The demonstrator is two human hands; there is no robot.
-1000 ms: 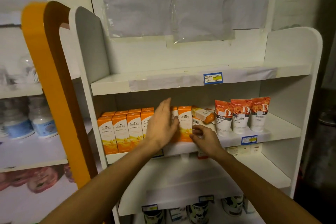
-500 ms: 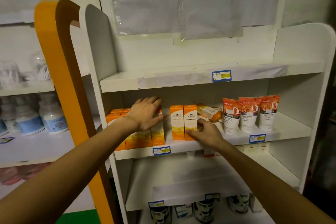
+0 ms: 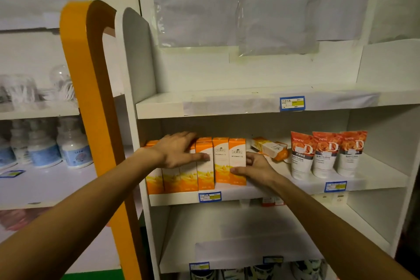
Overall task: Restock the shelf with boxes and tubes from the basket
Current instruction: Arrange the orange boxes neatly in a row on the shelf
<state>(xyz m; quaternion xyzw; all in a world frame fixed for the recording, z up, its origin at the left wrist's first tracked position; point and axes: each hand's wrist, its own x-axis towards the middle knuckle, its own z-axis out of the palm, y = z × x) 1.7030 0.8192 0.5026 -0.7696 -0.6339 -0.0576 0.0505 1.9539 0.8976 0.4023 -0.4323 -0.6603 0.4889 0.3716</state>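
**Orange boxes closed up into one row on the middle shelf**

The orange boxes [image 3: 205, 162] stand upright along the front of the middle shelf [image 3: 250, 193], at 9 o'clock from the tubes. Half a second ago a gap separated the left group from the two boxes on the right; that gap is now closed and the boxes touch side to side.

My left hand [image 3: 179, 151] lies flat over the left group, fingers spread, thumb across a box face; it grips nothing. It has shifted toward 3 o'clock since the earlier frame. My right hand [image 3: 254, 169] stays at the right end of the row, thumb on the front of the last box, fingers curled against its side.

One orange box [image 3: 269, 148] lies tipped over at 1 o'clock from my right hand. Three tubes [image 3: 327, 153] stand upright at 3 o'clock, apart from the row. An orange post [image 3: 91, 98] rises at 9 o'clock.
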